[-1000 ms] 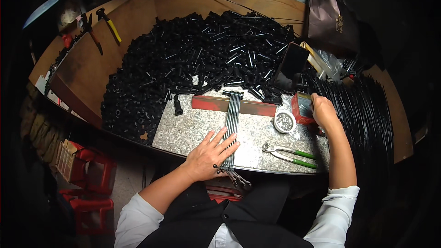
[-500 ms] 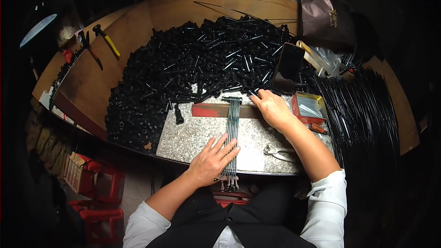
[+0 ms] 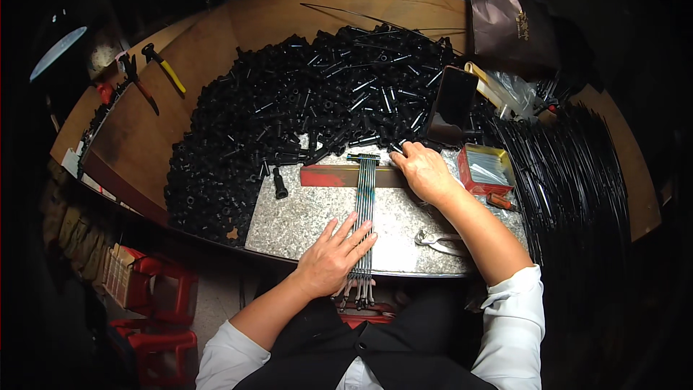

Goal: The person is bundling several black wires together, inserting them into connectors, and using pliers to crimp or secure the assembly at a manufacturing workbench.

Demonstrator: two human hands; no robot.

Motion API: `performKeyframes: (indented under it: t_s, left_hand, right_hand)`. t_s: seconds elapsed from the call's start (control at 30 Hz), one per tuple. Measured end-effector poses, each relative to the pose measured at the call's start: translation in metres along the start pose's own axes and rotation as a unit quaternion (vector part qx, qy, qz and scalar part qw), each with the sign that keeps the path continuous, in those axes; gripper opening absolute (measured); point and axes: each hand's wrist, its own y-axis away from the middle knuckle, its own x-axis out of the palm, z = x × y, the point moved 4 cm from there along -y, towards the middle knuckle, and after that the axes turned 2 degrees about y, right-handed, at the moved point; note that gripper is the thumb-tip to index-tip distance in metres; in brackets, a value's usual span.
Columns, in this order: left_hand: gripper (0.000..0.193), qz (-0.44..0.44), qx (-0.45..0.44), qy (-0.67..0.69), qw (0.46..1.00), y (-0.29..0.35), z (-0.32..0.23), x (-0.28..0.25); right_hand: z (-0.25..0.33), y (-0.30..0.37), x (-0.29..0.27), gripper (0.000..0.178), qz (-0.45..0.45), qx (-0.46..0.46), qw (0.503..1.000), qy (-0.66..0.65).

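My left hand lies with fingers spread over a row of thin dark rods, pressing them on the speckled stone slab. The rods rest across a red and dark bar; their far ends line up at a short black crosspiece, and their bent near ends stick out past the slab's front edge. To the right of the rods' far ends, my right hand has its fingertips pinched together at the edge of a heap of black tubular parts. What sits in those fingertips is mostly hidden.
One black part stands apart on the slab. Pincers lie near the front edge. At right are a red tin of pale sticks, an orange-handled tool, a phone and many long black rods. A wooden rim surrounds the heap.
The rods have slid slightly toward me, so their near ends hang a little further past the slab's edge. Both hands stay in nearly the same places.
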Motion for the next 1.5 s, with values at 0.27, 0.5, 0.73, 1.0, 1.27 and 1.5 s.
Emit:
performKeyframes:
  t_s: [0.27, 0.5, 0.73, 1.0, 1.27, 1.5]
  left_hand:
    - [0.057, 0.020, -0.020, 0.028, 0.999, -0.0001, -0.0041, -0.0042]
    - [0.054, 0.019, -0.024, 0.034, 0.999, -0.0001, -0.0039, -0.0030]
    - [0.053, 0.014, -0.025, 0.036, 0.999, 0.0000, -0.0040, -0.0029]
    - [0.056, 0.015, -0.030, 0.047, 0.998, -0.0019, -0.0055, -0.0068]
    - [0.056, 0.009, -0.021, 0.029, 0.999, -0.0008, -0.0042, -0.0038]
    - [0.057, 0.018, -0.025, 0.030, 0.999, -0.0012, -0.0039, -0.0037]
  right_hand:
    - [0.0035, 0.0005, -0.0027, 0.016, -0.009, -0.004, 1.000, -0.001]
    - [-0.0007, 0.0016, -0.0011, 0.015, -0.011, 0.002, 1.000, -0.007]
    - [0.0008, -0.0001, -0.0016, 0.015, -0.006, 0.002, 1.000, -0.007]
    - [-0.0005, -0.0018, 0.0034, 0.026, 0.034, 0.014, 0.999, -0.010]
    - [-0.0018, -0.0024, 0.0031, 0.027, 0.037, 0.012, 0.999, -0.008]
    - [0.0014, -0.0038, 0.0013, 0.017, 0.000, 0.002, 1.000, -0.019]
